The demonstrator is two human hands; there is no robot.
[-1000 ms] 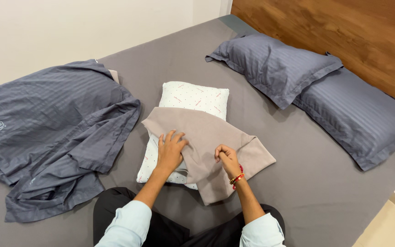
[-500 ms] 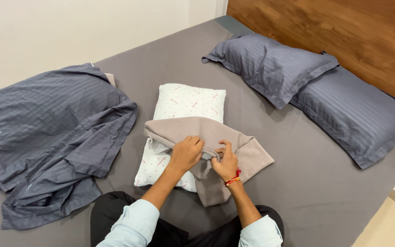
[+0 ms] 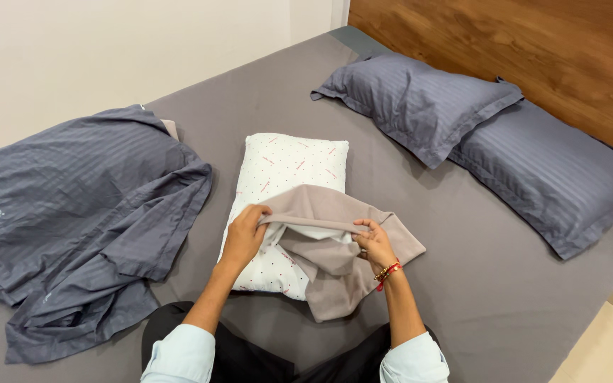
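Now, left hand (image 3: 244,230) and right hand (image 3: 372,240) each pinching taupe pillowcase (image 3: 335,245) (seemingly its opening), over white pillow (image 3: 289,167).

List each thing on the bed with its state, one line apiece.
Taupe pillowcase: opening held spread, lying over the pillow.
White dotted pillow: bare, flat.
Left hand: gripping pillowcase edge.
Right hand: gripping pillowcase edge.
Two grey pillows: cased, at headboard.
Grey striped sheet: crumpled.
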